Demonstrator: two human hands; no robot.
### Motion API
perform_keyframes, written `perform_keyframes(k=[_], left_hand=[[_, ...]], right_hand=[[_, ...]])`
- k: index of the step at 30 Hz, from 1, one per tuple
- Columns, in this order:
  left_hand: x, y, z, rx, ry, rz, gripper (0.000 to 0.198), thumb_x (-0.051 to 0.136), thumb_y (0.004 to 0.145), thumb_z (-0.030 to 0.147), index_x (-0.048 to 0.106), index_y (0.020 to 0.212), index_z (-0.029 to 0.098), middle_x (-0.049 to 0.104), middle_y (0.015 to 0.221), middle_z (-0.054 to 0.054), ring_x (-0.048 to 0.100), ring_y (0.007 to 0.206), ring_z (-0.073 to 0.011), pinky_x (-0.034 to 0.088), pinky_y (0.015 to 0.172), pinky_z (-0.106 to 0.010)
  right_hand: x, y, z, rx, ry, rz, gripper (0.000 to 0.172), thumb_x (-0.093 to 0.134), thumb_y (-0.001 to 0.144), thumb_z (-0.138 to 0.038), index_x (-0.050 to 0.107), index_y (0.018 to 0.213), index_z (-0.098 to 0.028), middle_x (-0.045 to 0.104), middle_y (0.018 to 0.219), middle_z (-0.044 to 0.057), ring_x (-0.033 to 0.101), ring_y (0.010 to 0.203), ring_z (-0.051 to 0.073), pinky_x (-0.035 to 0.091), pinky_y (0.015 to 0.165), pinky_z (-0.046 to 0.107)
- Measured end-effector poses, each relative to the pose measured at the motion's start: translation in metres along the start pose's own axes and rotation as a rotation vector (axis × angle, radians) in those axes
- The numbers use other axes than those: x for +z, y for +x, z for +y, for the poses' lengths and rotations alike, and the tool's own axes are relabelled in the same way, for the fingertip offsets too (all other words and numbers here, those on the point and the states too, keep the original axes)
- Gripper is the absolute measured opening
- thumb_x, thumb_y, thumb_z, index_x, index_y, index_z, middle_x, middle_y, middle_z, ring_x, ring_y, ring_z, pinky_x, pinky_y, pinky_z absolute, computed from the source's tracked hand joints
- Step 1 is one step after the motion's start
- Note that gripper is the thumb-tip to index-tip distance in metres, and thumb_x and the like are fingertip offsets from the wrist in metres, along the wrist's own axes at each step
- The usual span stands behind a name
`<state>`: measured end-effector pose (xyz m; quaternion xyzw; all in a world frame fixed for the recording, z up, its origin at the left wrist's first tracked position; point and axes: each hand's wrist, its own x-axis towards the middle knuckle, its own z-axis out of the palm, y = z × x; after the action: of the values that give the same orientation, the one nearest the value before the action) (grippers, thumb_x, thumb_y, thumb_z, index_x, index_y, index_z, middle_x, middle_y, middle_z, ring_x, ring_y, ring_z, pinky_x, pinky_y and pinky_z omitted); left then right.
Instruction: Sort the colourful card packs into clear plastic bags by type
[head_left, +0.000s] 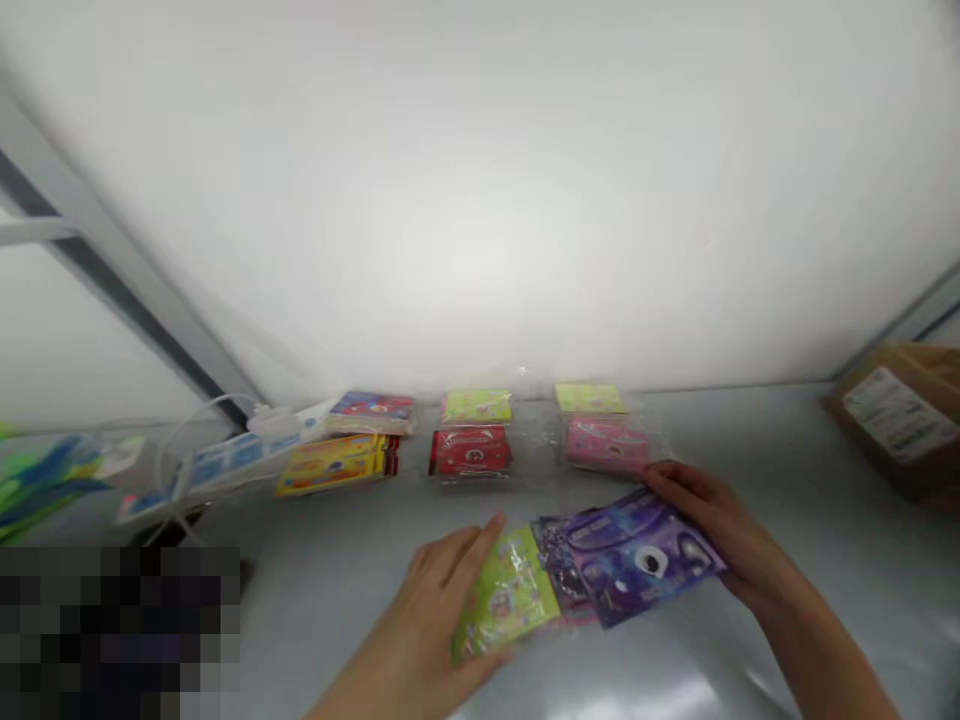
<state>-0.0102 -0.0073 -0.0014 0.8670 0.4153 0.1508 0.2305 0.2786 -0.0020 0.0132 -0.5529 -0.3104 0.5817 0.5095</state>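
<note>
My left hand grips the left end of a fanned bunch of flat packets, its fingers lying over a lime-green packet. My right hand holds the right end of the same bunch at a purple packet with a dark eye print. A darker purple packet shows between the two. The bunch sits low over the grey table.
Small stacks of packets lie in a row by the wall: yellow, red, pink, with blue, green and lime ones behind. A white power strip with cable lies at left. A brown cardboard box stands at right.
</note>
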Motion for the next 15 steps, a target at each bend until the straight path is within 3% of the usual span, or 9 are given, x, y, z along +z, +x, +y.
perform_keyframes(k=[4, 10, 15], left_hand=[[-0.003, 0.000, 0.004, -0.020, -0.005, -0.040, 0.094, 0.066, 0.070, 0.021, 0.005, 0.139, 0.038, 0.038, 0.134, -0.001, 0.038, 0.119, -0.0281, 0.034, 0.099, -0.044], [-0.005, 0.002, 0.009, -0.005, -0.018, -0.035, 0.090, 0.065, 0.071, 0.020, 0.008, 0.140, 0.036, 0.040, 0.133, -0.003, 0.038, 0.118, -0.0259, 0.035, 0.099, -0.041], [-0.006, 0.002, 0.008, 0.007, -0.024, -0.027, 0.091, 0.065, 0.072, 0.022, 0.006, 0.140, 0.037, 0.039, 0.134, -0.003, 0.037, 0.119, -0.0261, 0.035, 0.099, -0.043]], right_hand=[[0.008, 0.003, 0.008, -0.006, -0.008, -0.044, 0.033, 0.072, 0.063, -0.042, 0.054, 0.073, -0.017, 0.051, 0.054, -0.005, 0.048, 0.045, 0.007, 0.036, 0.043, 0.017], [0.018, 0.001, 0.011, 0.026, -0.056, -0.163, 0.046, 0.072, 0.062, -0.044, 0.055, 0.098, -0.022, 0.063, 0.072, 0.000, 0.058, 0.057, 0.013, 0.043, 0.049, 0.022], [0.016, 0.005, 0.016, -0.064, -0.118, -0.085, 0.036, 0.073, 0.061, -0.040, 0.060, 0.087, -0.019, 0.056, 0.064, -0.003, 0.053, 0.053, 0.010, 0.040, 0.047, 0.019]])
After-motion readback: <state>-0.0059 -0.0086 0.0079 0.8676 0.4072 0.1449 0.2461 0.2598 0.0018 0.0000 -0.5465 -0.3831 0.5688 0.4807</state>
